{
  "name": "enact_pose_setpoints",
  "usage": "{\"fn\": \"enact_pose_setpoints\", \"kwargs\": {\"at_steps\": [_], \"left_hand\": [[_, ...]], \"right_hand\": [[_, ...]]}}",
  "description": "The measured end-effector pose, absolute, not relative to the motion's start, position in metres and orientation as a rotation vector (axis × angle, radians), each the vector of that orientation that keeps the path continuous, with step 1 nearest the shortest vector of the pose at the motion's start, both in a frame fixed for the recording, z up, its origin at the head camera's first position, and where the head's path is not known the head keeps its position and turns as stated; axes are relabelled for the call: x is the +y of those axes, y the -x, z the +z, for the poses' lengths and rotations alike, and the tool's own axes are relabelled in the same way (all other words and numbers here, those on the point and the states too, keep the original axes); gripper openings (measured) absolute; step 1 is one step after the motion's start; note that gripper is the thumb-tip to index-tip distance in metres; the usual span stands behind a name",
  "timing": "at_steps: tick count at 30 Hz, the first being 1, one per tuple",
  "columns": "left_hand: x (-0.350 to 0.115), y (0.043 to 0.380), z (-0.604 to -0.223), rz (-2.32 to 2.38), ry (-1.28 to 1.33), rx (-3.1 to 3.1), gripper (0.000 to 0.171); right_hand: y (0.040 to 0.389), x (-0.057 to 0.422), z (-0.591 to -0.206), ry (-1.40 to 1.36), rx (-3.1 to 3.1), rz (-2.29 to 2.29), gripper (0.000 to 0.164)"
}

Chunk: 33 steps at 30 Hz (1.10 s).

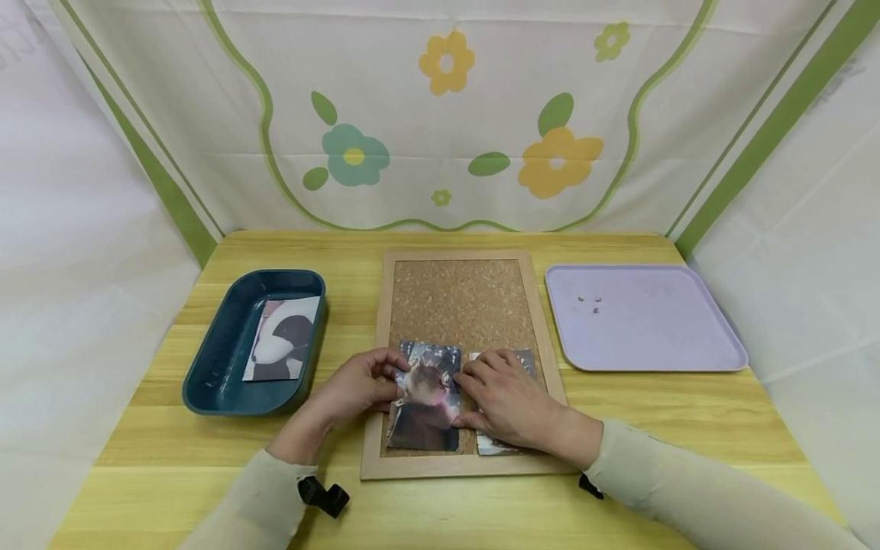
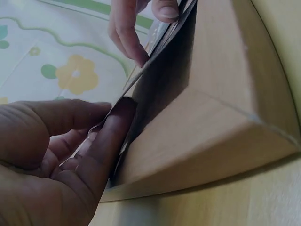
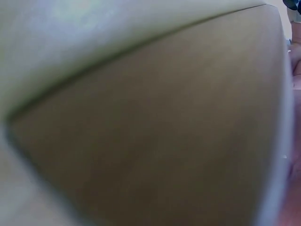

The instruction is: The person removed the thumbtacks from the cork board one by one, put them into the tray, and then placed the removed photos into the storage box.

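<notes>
dark photo card [image 1: 424,409], tilted, at lower left of corkboard [image 1: 462,302]

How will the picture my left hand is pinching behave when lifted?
The picture will probably feel light, since its edge looks thin in the left wrist view. It likely flexes, as it appears slightly bowed there. It might crease where the left hand pinches its edge.

No text is legible (gripped photo [image 1: 424,399] included).
</notes>
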<state>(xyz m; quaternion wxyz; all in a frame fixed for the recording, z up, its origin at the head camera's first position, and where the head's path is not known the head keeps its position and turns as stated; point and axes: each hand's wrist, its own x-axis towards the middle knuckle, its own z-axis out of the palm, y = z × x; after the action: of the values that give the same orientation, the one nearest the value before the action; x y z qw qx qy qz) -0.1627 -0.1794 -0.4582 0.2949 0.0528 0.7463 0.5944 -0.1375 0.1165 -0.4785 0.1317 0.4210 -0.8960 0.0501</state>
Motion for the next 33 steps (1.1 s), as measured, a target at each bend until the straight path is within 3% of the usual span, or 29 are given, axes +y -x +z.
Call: {"fn": "enact_pose_setpoints", "kwargs": {"at_steps": [6, 16, 21, 33], "left_hand": [[-0.179, 0.165, -0.46, 1.608, -0.01, 2.071, 0.033], [-0.187, 0.173, -0.463, 1.738, -0.046, 1.966, 0.039], [-0.191, 0.176, -0.461, 1.753, -0.055, 1.947, 0.039], [-0.196, 0.178, -0.457, 1.805, -0.086, 1.895, 0.04]], "right_hand": [[0.137, 0.118, -0.478, -1.216, -2.607, 0.146, 0.066], [0.135, 0.128, -0.473, -1.165, -2.662, 0.205, 0.065], [0.138, 0.142, -0.472, -1.117, -2.692, 0.265, 0.059], [0.14, 0.188, -0.477, -0.876, -2.783, 0.285, 0.064]]}}
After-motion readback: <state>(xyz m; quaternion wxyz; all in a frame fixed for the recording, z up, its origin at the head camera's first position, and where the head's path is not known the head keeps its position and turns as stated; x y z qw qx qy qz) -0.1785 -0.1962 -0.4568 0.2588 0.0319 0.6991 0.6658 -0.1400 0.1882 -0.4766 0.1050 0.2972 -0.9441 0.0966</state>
